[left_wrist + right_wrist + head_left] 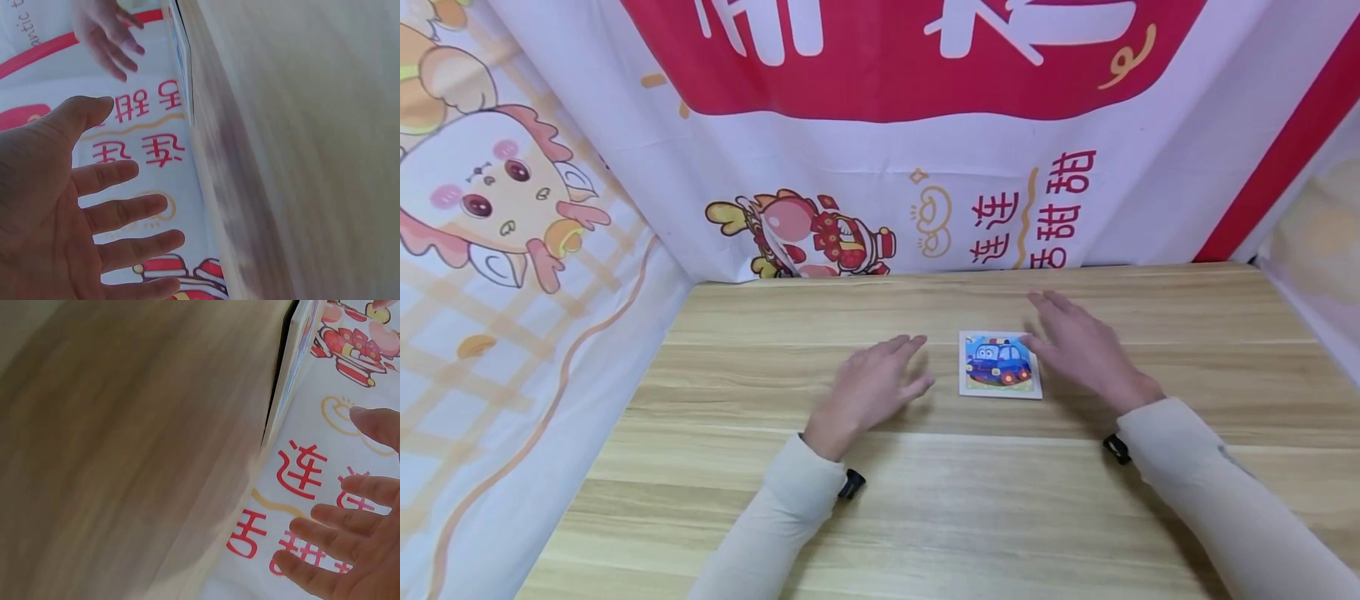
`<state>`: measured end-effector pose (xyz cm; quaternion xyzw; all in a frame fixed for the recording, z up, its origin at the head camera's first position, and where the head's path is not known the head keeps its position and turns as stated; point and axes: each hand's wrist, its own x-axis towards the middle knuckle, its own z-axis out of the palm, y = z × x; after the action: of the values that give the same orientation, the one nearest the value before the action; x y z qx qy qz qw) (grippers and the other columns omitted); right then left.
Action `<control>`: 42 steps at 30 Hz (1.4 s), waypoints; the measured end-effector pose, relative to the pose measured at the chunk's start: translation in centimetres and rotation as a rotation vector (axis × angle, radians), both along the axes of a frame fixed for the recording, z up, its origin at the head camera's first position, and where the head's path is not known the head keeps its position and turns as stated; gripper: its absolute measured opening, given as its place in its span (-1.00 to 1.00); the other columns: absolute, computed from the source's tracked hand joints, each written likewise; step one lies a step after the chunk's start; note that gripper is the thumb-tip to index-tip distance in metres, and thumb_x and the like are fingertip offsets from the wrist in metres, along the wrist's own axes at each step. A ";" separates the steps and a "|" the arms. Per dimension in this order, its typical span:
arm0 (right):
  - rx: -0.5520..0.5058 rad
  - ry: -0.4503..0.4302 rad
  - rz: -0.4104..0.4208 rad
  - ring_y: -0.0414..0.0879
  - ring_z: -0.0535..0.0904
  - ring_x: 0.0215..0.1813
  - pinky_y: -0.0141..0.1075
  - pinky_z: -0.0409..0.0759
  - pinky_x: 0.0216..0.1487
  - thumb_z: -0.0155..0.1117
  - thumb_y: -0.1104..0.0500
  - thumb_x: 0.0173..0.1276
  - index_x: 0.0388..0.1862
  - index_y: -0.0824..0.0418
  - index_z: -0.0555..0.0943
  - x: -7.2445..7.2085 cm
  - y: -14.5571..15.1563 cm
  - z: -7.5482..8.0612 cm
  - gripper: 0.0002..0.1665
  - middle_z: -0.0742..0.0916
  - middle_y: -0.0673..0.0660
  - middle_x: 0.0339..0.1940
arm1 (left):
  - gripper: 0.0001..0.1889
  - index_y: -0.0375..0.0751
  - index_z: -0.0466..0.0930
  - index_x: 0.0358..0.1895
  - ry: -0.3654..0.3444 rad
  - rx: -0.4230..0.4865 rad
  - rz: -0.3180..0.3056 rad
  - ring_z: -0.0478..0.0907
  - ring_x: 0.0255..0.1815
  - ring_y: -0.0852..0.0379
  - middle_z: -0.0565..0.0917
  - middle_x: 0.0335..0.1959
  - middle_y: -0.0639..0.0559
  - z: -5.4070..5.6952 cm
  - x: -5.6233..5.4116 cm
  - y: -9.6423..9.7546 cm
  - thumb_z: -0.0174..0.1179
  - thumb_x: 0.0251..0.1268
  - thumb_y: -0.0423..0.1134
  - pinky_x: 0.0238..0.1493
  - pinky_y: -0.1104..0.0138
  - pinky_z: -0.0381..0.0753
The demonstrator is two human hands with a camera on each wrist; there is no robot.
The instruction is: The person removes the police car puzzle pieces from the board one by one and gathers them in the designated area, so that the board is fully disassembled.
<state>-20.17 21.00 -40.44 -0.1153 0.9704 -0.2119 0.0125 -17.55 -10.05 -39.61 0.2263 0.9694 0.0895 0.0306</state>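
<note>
A small square picture puzzle (1000,365) with a white border and a blue cartoon car lies flat on the wooden table. To its left my left hand (872,387) is held above the tabletop, fingers spread and holding nothing. On the other side my right hand (1081,348) hovers close by, its thumb overlapping the picture's upper right corner in the head view. The left wrist view shows the left hand (87,219) with straight, parted fingers. Likewise the right hand (350,537) has its fingers extended in the right wrist view, where the square's edge (290,369) stands out thinly.
The light wooden table (970,508) runs back to a white and red printed cloth (865,158). Another printed cloth (512,333) with cartoon figures hangs along the left side. A pale cloth (1318,233) borders the right side.
</note>
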 end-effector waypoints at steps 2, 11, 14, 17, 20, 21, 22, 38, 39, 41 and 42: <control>-0.028 -0.005 0.014 0.45 0.22 0.61 0.43 0.29 0.46 0.23 -0.04 0.58 0.68 0.26 0.20 -0.2 -0.3 0.0 -0.15 0.31 0.44 0.64 | -0.32 0.03 0.37 0.58 -0.003 -0.004 -0.027 0.47 0.52 -0.12 0.48 0.54 -0.10 0.0 0.1 0.4 0.12 0.54 0.24 0.46 -0.06 0.49; -0.068 -0.071 0.049 0.41 0.37 0.54 0.35 0.36 0.47 0.31 0.02 0.54 0.55 0.32 0.39 -1.0 -2.1 0.2 -0.27 0.49 0.43 0.52 | -0.35 0.01 0.40 0.56 -0.051 -0.057 -0.129 0.38 0.59 -0.08 0.43 0.58 -0.03 -0.2 0.8 2.4 0.10 0.56 0.22 0.59 -0.01 0.35; -0.067 -0.091 0.061 0.38 0.44 0.49 0.33 0.42 0.43 0.31 0.03 0.55 0.50 0.32 0.44 -1.2 -2.6 0.1 -0.32 0.54 0.42 0.48 | -0.34 0.04 0.36 0.58 -0.066 -0.088 -0.167 0.34 0.61 -0.05 0.40 0.60 0.01 -0.2 1.0 3.0 0.08 0.57 0.24 0.63 0.01 0.28; -0.066 -0.095 0.081 0.35 0.55 0.39 0.29 0.52 0.35 0.33 0.05 0.53 0.45 0.34 0.49 -1.5 -3.1 0.1 -0.37 0.62 0.41 0.38 | -0.33 0.06 0.36 0.59 -0.074 -0.107 -0.202 0.33 0.61 -0.04 0.40 0.61 0.03 -0.1 1.2 3.6 0.09 0.56 0.24 0.63 0.01 0.26; -0.068 -0.101 0.104 0.31 0.62 0.30 0.24 0.58 0.28 0.36 0.08 0.51 0.41 0.34 0.53 -1.9 -3.6 -0.1 -0.40 0.68 0.39 0.28 | -0.33 0.08 0.37 0.58 -0.082 -0.114 -0.228 0.30 0.63 -0.02 0.39 0.61 0.05 -0.2 1.4 4.2 0.12 0.54 0.24 0.61 -0.04 0.29; -0.070 -0.103 0.111 0.30 0.63 0.27 0.23 0.60 0.27 0.37 0.09 0.50 0.40 0.34 0.54 -2.1 -3.7 -0.1 -0.41 0.70 0.38 0.25 | -0.33 0.09 0.36 0.58 -0.084 -0.117 -0.240 0.29 0.63 -0.02 0.38 0.62 0.06 -0.3 1.4 4.4 0.13 0.54 0.24 0.61 -0.06 0.30; -0.071 -0.105 0.120 0.28 0.65 0.24 0.21 0.61 0.25 0.38 0.11 0.49 0.38 0.34 0.55 -2.2 -3.9 -0.1 -0.42 0.72 0.37 0.22 | -0.34 0.10 0.36 0.58 -0.091 -0.116 -0.250 0.27 0.64 -0.02 0.37 0.62 0.07 -0.3 1.5 4.5 0.14 0.53 0.24 0.60 -0.08 0.30; -0.032 -0.167 0.181 0.17 0.70 0.07 0.12 0.65 0.18 0.42 0.20 0.43 0.25 0.34 0.62 -3.8 -5.5 -0.3 -0.54 0.77 0.30 0.02 | -0.28 0.16 0.21 0.66 -0.138 -0.180 -0.352 0.10 0.72 0.05 0.19 0.71 0.11 -0.8 2.4 6.6 0.11 0.55 0.23 0.61 -0.12 0.26; -0.025 -0.164 0.188 0.17 0.70 0.05 0.12 0.65 0.17 0.43 0.21 0.43 0.24 0.35 0.63 -3.9 -5.5 -0.3 -0.55 0.77 0.30 0.01 | -0.28 0.17 0.21 0.66 -0.135 -0.184 -0.356 0.09 0.73 0.05 0.18 0.72 0.11 -0.8 2.4 6.7 0.11 0.55 0.23 0.61 -0.11 0.26; -0.014 -0.156 0.198 0.16 0.70 0.04 0.11 0.65 0.16 0.43 0.21 0.42 0.22 0.35 0.64 -4.0 -5.6 -0.4 -0.55 0.77 0.30 -0.01 | -0.27 0.17 0.18 0.67 -0.141 -0.196 -0.361 0.06 0.74 0.05 0.15 0.73 0.10 -0.8 2.5 6.9 0.11 0.56 0.23 0.62 -0.11 0.25; -0.011 -0.154 0.203 0.16 0.70 0.03 0.12 0.65 0.16 0.43 0.21 0.42 0.21 0.36 0.64 -4.1 -5.7 -0.4 -0.56 0.77 0.31 -0.01 | -0.27 0.18 0.17 0.68 -0.142 -0.203 -0.362 0.05 0.74 0.05 0.14 0.73 0.10 -0.9 2.5 7.0 0.10 0.56 0.23 0.62 -0.11 0.25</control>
<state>-24.27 15.34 -40.89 -0.1964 0.9487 -0.2230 0.1078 -15.03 -3.06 -40.48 0.3857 0.9124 0.0002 0.1369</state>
